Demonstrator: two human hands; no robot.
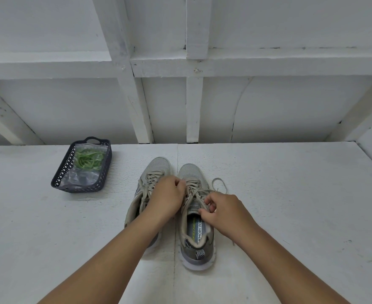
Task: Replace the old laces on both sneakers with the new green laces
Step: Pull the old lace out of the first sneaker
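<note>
Both hands — left point(167, 196), right point(222, 212) — pinching, apparently, right sneaker's point(197, 218) old lace point(193, 193).

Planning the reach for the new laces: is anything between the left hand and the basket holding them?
Nothing visible stands between the left hand and the basket; only bare white table lies there. The green laces sit inside a clear plastic bag, which must be opened first.

Soft, even light, bright and cool across the white desk point(290, 194), no glare. Only faint shadows hug the sneakers point(197, 216) and the dark basket point(59, 175). Focus is sharp around the sneakers; beams above them bow with wide-angle distortion.
</note>
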